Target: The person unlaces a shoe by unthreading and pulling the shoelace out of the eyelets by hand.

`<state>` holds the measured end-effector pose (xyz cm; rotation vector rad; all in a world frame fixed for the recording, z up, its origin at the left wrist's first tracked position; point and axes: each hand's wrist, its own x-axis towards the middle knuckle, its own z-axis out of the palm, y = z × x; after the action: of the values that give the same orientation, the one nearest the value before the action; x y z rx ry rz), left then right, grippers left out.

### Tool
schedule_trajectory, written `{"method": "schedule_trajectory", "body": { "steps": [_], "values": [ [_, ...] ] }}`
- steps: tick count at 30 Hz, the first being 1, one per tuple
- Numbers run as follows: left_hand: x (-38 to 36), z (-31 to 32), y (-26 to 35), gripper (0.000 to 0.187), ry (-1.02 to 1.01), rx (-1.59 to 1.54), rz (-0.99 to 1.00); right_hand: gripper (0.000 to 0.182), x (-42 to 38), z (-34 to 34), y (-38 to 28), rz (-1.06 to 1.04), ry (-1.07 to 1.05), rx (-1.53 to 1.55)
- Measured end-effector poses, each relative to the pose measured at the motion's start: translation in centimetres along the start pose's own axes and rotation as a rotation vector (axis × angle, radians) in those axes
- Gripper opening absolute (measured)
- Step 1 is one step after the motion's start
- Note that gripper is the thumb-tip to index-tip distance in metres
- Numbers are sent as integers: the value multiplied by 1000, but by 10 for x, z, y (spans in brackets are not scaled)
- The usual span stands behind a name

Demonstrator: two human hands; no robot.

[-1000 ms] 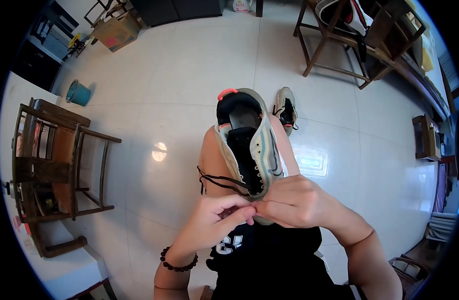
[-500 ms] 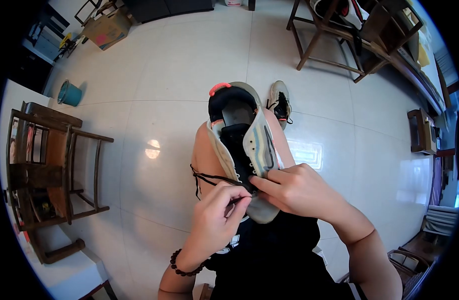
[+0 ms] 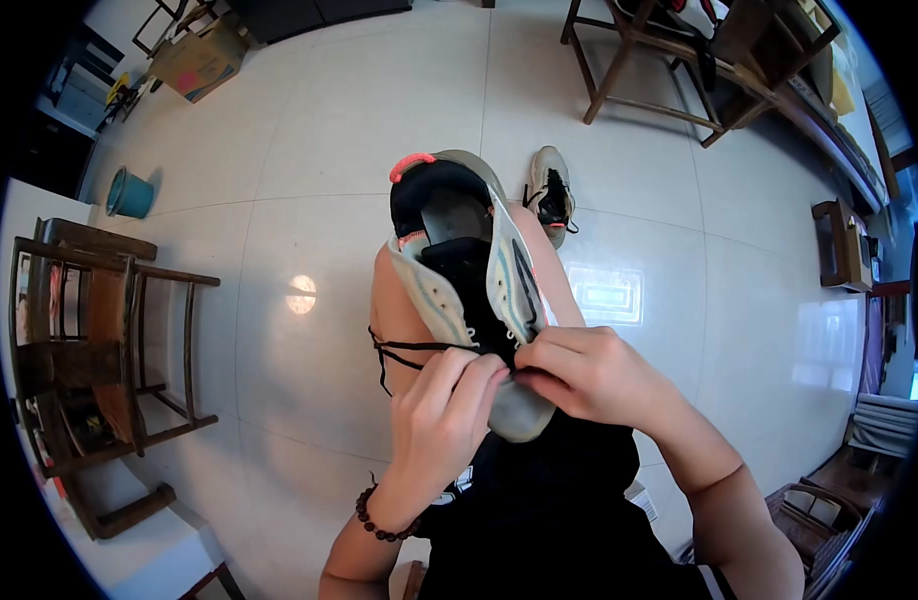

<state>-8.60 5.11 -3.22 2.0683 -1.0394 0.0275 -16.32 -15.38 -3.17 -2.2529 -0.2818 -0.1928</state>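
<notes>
A grey-white sneaker (image 3: 509,270) rests on my lap, heel away from me and toe towards me, with a coral heel loop and a black tongue. Its side flaps are spread apart, and the upper eyelets hold no lace. My left hand (image 3: 447,392) is closed near the lowest eyelets, pinching a black shoelace (image 3: 419,346) whose loose part trails left across my leg. Close beside it, my right hand (image 3: 591,372) curls its fingers over the right flap near the toe. Both sets of fingertips nearly meet and partly hide the lace.
The other sneaker (image 3: 551,198) stands on the tiled floor beyond my knee. A wooden chair (image 3: 109,340) is at left, near a teal bucket (image 3: 131,192). Farther off are a cardboard box (image 3: 199,62) and another wooden chair (image 3: 639,70).
My left fingers have turned over and closed nearer the lace holes. My right index finger has drawn back and curled in. The sneaker has shifted slightly left in view.
</notes>
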Motion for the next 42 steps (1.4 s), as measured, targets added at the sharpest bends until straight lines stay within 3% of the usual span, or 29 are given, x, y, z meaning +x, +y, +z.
{"method": "schedule_trajectory", "body": {
  "steps": [8, 18, 20, 26, 42],
  "values": [
    [1, 18, -9, 12, 26, -26, -23, 23, -9, 8, 14, 52, 106, 160],
    [-1, 17, -12, 9, -85, 50, -32, 24, -12, 25, 16, 8, 265, 96],
    [-2, 16, -18, 16, -49, 17, 15, 24, -12, 26, 16, -1, 289, 84],
    [2, 10, -8, 14, -9, -142, -56, 23, -13, 27, 12, 31, 299, 96],
    [9, 11, -10, 12, -147, -94, -106, 23, -18, 26, 17, 83, 289, 234]
  ]
}}
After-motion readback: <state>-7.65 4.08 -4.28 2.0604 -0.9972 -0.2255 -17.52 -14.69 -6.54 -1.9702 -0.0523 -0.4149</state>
